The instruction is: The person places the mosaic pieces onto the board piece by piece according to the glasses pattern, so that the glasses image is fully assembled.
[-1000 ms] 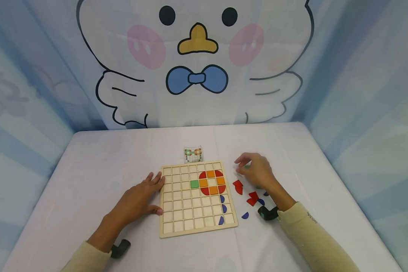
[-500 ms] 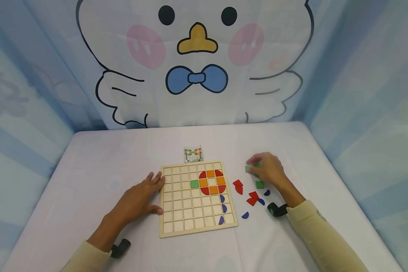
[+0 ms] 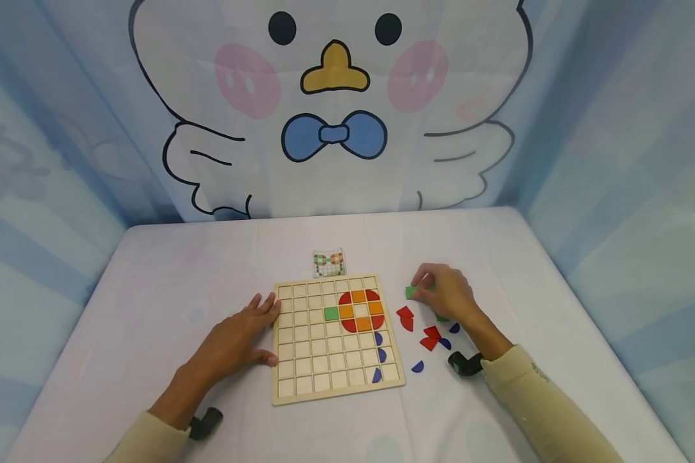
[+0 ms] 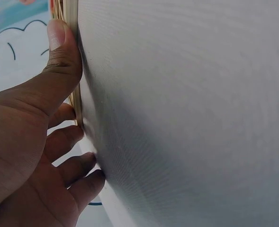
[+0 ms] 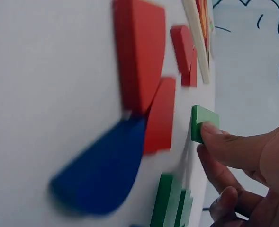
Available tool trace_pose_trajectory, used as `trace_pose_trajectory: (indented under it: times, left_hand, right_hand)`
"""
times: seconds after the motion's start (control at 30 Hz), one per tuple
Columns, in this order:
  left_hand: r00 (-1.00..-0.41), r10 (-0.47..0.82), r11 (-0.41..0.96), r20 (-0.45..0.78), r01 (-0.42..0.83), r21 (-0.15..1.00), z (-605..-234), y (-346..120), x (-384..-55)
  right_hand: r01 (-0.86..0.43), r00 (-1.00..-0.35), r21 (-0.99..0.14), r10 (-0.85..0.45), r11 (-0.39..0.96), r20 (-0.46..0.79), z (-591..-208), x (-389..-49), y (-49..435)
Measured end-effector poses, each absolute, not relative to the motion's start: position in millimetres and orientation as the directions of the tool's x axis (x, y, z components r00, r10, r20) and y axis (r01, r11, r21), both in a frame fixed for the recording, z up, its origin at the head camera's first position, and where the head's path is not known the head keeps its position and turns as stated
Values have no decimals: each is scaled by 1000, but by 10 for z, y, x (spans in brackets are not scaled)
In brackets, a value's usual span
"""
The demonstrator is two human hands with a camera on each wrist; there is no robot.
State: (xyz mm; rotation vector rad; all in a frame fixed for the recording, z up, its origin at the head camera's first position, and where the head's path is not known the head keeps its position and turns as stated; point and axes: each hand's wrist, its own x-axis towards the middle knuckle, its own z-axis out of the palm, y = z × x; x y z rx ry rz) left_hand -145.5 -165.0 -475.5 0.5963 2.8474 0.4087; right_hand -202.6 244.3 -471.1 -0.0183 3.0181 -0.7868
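Fingers (image 5: 218, 171) of the right hand (image 3: 446, 290): bent, thumb opposed, pinching one green tile (image 3: 410, 292); I cannot tell whether it touches the table.

Held tile: square, to the right of the board's far part.

Other green pieces (image 5: 170, 204): on the table, partly hidden by the right hand in the head view.

Red pieces (image 3: 405, 319): loose, two small groups between board and right forearm.

Blue half-rounds (image 3: 417, 366): three loose, right of the board, one touching a red piece in my right wrist view.

Gridded wooden board (image 3: 321, 364): flat. Toward its far right, four orange squares (image 3: 363, 323) and four red corners (image 3: 349, 326) ring one bare cell; one placed green square (image 3: 331, 313) adjoins the ring's left; three blue pieces (image 3: 382, 354) lie nearer.

Left hand (image 3: 234, 337): digits spread, gripping nothing, thumb and fingertips at the board's left edge.

Pattern card (image 3: 329, 262): just beyond the board's far edge.

White-covered table (image 3: 208, 257): beneath everything listed.

Printed curtain (image 3: 336, 183): behind, with blue bow tie.
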Motion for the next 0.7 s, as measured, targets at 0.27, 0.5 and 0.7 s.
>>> trace_pose_trajectory:
  times: [0.27,0.5,0.7]
  left_hand:
    - [-899,416,879,-136,360,312,-4750,-1650,-1450]
    - [-899,420,879,-125,368,304,-4775,-1654,-1458]
    - [-900,419,880,-122,369,299,-4777,-1659,-1459]
  right_hand:
    - [-43,-999,-605,-44,795,13,-4614,-2004,2068]
    - [-131,-988,-656,-148,743,30,-4568,-1976,1689]
    - [-166,-974,-697,-225,697,8,-4562,-1956,1369]
